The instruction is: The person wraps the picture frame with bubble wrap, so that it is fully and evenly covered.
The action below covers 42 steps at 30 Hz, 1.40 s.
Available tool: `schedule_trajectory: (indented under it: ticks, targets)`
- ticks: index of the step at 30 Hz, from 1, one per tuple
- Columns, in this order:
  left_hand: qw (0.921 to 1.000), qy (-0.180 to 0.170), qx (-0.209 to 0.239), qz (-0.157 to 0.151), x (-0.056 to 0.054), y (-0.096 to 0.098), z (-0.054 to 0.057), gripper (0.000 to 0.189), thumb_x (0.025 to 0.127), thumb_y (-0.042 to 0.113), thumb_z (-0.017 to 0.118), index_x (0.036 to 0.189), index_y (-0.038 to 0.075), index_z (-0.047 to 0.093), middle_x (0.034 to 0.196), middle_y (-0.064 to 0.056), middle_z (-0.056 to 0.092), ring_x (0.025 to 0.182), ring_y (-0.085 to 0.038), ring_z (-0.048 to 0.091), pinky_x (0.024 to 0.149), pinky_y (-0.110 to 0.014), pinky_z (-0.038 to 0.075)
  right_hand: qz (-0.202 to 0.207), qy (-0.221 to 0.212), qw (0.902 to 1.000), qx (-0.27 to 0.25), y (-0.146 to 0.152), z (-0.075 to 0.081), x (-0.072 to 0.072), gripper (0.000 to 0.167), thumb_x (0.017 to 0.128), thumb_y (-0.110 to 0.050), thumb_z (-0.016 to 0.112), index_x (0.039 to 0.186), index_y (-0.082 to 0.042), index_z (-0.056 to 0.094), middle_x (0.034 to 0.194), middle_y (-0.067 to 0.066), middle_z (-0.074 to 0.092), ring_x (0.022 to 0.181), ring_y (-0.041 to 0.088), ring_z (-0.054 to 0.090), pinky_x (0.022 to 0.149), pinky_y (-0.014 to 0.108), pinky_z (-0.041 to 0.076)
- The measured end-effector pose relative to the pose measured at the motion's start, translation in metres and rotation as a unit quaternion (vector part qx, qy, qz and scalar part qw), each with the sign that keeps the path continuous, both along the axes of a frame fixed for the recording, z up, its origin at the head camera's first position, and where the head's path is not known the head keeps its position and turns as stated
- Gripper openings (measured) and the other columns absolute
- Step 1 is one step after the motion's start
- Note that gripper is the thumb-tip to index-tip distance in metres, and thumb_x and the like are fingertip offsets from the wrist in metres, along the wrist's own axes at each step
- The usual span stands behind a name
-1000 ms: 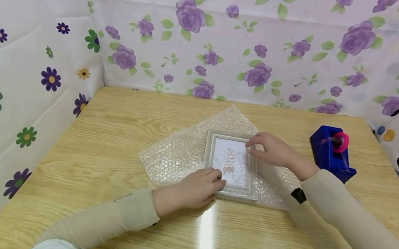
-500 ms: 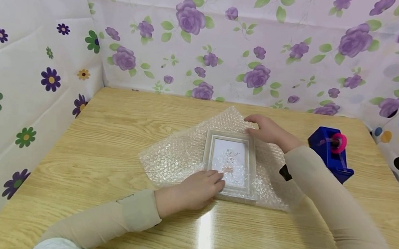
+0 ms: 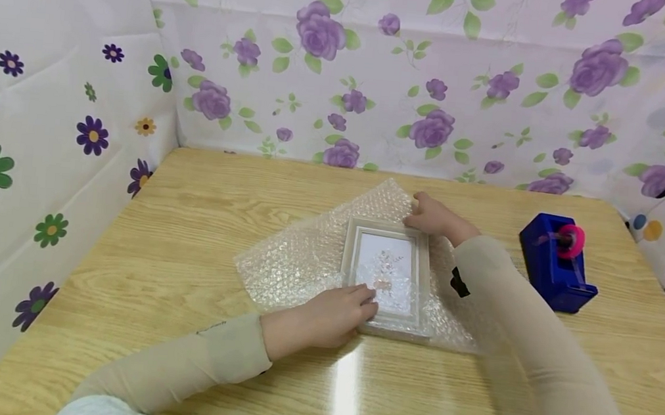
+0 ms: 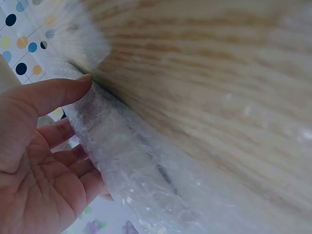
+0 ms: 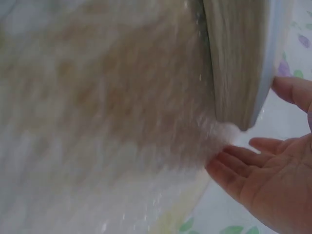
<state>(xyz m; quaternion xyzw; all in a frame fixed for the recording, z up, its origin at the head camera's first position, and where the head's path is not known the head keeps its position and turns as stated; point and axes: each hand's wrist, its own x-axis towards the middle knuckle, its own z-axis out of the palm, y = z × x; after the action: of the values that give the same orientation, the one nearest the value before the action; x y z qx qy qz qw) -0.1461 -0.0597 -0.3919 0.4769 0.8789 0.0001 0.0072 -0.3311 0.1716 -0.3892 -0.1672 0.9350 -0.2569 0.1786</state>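
A picture frame (image 3: pixel 420 278) with a pale border lies on a sheet of bubble wrap (image 3: pixel 298 257), its near part covered by a folded-over flap. My left hand (image 3: pixel 335 314) holds this flap against the frame's near edge. In the left wrist view the left thumb (image 4: pixel 58 95) lies along the wrapped edge (image 4: pixel 131 161), with the fingers on its other side. Beyond the frame's far right corner is my right hand (image 3: pixel 434 215). The right wrist view shows its thumb by the frame's side (image 5: pixel 239 63) and its loosely straight fingers (image 5: pixel 234 168) touching the bubble wrap.
A blue tape dispenser (image 3: pixel 555 266) with a pink-cored roll stands at the right of the wooden table (image 3: pixel 189 221). Flowered sheets (image 3: pixel 321 68) hang behind and at the left. Both forearms wear beige sleeves.
My right hand has moved from the frame's upper right border to beyond its far corner, over the bubble wrap. The left hand stays at the near edge.
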Motion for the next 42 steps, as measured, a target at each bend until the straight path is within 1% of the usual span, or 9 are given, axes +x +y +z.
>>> schedule_trajectory:
  ticks: [6,13,16,25,28,32,36,40,42]
  targets:
    - [1.0000,0.003,0.004,-0.009,0.000,0.001,0.000,0.041,0.082,0.017,0.070,0.120,0.004,0.060,0.130,-0.016,0.056,0.121,-0.033,0.055,0.104,-0.036,0.045,-0.028,0.016,0.9995,0.004,-0.002,-0.001,-0.001,0.074,0.093,-0.018,0.054,0.144,0.016,0.012,0.136,0.039,0.039,0.127,0.049,0.038,0.111,0.055,0.030]
    - [1.0000,0.007,-0.001,-0.007,0.000,0.001,0.000,0.040,0.082,0.015,0.069,0.120,0.004,0.060,0.129,-0.016,0.056,0.120,-0.033,0.055,0.103,-0.036,0.045,-0.085,0.044,0.9931,-0.068,-0.005,-0.001,-0.001,0.066,0.092,-0.013,0.054,0.144,0.011,0.021,0.113,0.025,0.050,0.098,0.033,0.050,0.089,0.046,0.047]
    - [0.9999,0.009,-0.004,-0.006,0.000,0.001,0.001,0.041,0.083,0.016,0.069,0.121,0.004,0.060,0.130,-0.016,0.056,0.121,-0.032,0.055,0.103,-0.036,0.045,-0.093,0.056,0.9900,-0.089,-0.008,0.002,0.001,0.059,0.093,-0.012,0.054,0.142,0.009,0.029,0.102,0.018,0.050,0.087,0.026,0.047,0.077,0.039,0.045]
    - [1.0000,0.006,-0.005,-0.006,-0.001,0.002,0.000,0.042,0.082,0.014,0.069,0.122,0.005,0.059,0.130,-0.016,0.055,0.121,-0.032,0.055,0.104,-0.036,0.045,-0.086,0.092,0.9836,-0.130,-0.016,0.009,0.004,0.031,0.092,-0.013,0.059,0.119,0.004,0.059,0.080,0.007,0.050,0.071,0.017,0.042,0.062,0.026,0.040]
    - [0.9999,0.008,0.000,-0.009,-0.002,0.002,-0.001,0.042,0.081,0.014,0.070,0.121,0.005,0.059,0.130,-0.016,0.056,0.121,-0.032,0.055,0.103,-0.036,0.045,-0.075,0.098,0.9834,-0.133,-0.017,0.013,0.006,0.025,0.094,-0.013,0.058,0.113,0.003,0.063,0.082,0.013,0.059,0.071,0.017,0.046,0.063,0.026,0.043]
    - [0.9997,0.011,0.011,-0.017,-0.002,0.001,-0.002,0.041,0.080,0.014,0.070,0.119,0.004,0.060,0.128,-0.016,0.057,0.119,-0.032,0.056,0.104,-0.036,0.045,-0.068,0.106,0.9837,-0.128,-0.017,0.019,0.010,0.025,0.093,-0.011,0.059,0.112,0.005,0.065,0.108,0.023,0.066,0.091,0.027,0.061,0.081,0.035,0.053]
    - [0.9996,0.005,0.023,-0.017,-0.002,-0.002,-0.003,0.039,0.078,0.013,0.072,0.115,0.005,0.061,0.126,-0.016,0.057,0.117,-0.030,0.057,0.103,-0.035,0.046,-0.054,0.107,0.9852,-0.123,-0.016,0.024,0.015,0.025,0.093,-0.010,0.060,0.111,0.006,0.066,0.111,0.025,0.066,0.101,0.035,0.063,0.089,0.043,0.053]
    - [0.9996,-0.008,0.027,-0.010,-0.002,-0.004,-0.002,0.039,0.078,0.011,0.072,0.115,0.006,0.060,0.127,-0.017,0.057,0.118,-0.030,0.056,0.104,-0.035,0.045,-0.036,0.119,0.9856,-0.115,-0.014,0.026,0.023,0.023,0.092,-0.011,0.061,0.107,0.005,0.068,0.106,0.024,0.068,0.095,0.032,0.066,0.084,0.042,0.055]
    - [0.9996,-0.008,0.026,-0.012,0.000,-0.004,-0.002,0.039,0.079,0.010,0.071,0.116,0.004,0.060,0.128,-0.018,0.056,0.119,-0.030,0.056,0.105,-0.035,0.044,-0.023,0.131,0.9850,-0.110,-0.013,0.026,0.028,0.021,0.091,-0.010,0.062,0.104,0.005,0.070,0.099,0.023,0.070,0.079,0.026,0.065,0.075,0.037,0.055]
